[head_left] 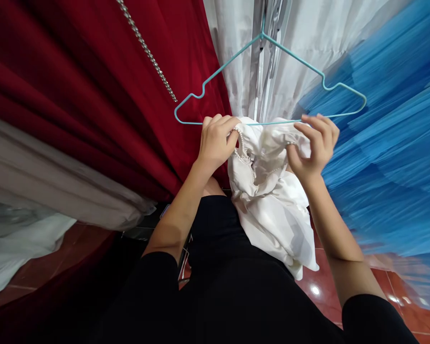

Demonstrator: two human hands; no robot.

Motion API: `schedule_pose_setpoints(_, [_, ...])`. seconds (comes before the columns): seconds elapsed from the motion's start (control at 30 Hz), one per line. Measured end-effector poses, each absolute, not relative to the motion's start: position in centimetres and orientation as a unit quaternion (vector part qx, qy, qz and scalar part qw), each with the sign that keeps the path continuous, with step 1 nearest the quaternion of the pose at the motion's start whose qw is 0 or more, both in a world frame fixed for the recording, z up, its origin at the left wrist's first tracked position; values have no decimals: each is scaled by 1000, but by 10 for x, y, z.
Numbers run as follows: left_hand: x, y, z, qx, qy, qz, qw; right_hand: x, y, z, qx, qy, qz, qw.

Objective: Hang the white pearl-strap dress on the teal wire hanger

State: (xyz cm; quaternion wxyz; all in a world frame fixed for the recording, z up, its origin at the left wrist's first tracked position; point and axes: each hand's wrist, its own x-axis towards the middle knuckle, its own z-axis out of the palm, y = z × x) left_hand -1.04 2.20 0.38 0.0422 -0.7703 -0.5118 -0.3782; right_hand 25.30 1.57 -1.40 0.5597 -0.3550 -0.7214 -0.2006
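A white satin garment (272, 205) with pearl-like beading along its edge hangs in front of my body. My left hand (219, 138) is closed on the garment's upper left edge, at the bottom bar of a light blue hanger (232, 58). On the other side my right hand (316, 143) pinches the garment's upper right part between thumb and bent fingers, its fingertips by the same bar. White fabric lies along the bar between the hands. The hanger's shoulders are bare.
Red fabric (103, 86) with a beaded strand (148, 52) hangs at left, above beige fabric (53, 167). Layered blue tulle (390, 143) fills the right. White drapes (308, 52) and metal poles (261, 71) stand behind the hanger. Red tiles (318, 272) cover the floor.
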Motion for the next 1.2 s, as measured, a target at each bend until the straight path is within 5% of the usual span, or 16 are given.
schedule_pose_setpoints(0.13, [-15,17,4,-765,-526,-366,65,223,37,-7,-410,-775,-111,468])
schedule_pose_setpoints(0.33, [-23,14,1,-779,-508,-360,74,205,45,-18,-445,-747,-121,478])
schedule_pose_setpoints(0.57, [-39,-20,-29,-715,-394,-563,128,208,32,-6,-430,-754,-90,489])
schedule_pose_setpoints(0.8, [-85,-20,-58,-557,-583,-585,-83,211,42,-11,-426,-745,-95,504])
schedule_pose_setpoints(0.97, [-134,28,-15,-476,-492,-727,53,215,38,-8,-420,-748,-99,505])
schedule_pose_setpoints(1.2, [-95,17,81,-614,-517,-585,116,213,27,-5,-425,-744,-100,506])
